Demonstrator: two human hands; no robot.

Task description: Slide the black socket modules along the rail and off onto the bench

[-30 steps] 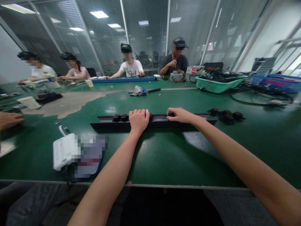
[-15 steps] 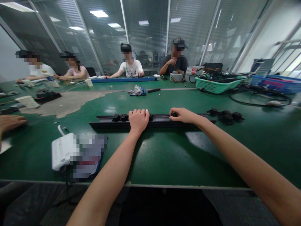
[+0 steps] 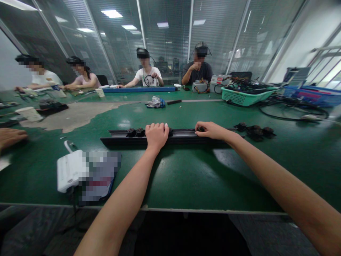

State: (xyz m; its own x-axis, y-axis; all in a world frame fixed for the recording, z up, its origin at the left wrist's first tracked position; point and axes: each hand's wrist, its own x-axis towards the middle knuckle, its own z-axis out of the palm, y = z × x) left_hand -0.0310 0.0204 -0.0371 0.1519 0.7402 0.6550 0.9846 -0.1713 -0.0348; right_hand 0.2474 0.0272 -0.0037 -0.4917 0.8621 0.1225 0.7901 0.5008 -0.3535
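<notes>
A long black channel-shaped rail (image 3: 128,141) lies across the green table in front of me. Two small black knobby parts (image 3: 135,132) sit in its channel at the left. My left hand (image 3: 157,136) is closed over the middle of the rail, fingers curled across the top; a dark part peeks out at its right side, and the rest under the palm is hidden. My right hand (image 3: 209,130) pinches a small dark part (image 3: 200,129) at the rail's right portion, mostly covered by the fingers. Several similar black parts (image 3: 255,131) lie on the table beyond the rail's right end.
A white device (image 3: 70,170) and a blurred phone-like slab (image 3: 101,179) lie at near left. Another person's hand (image 3: 12,138) rests at the left edge. Farther back are a crumpled cloth (image 3: 156,102), a green basket (image 3: 246,96) of cables, and several people seated.
My right hand has slid a little to the right along the rail with the small dark part. My left hand stays put. A person opposite has raised a dark loop-shaped thing.
</notes>
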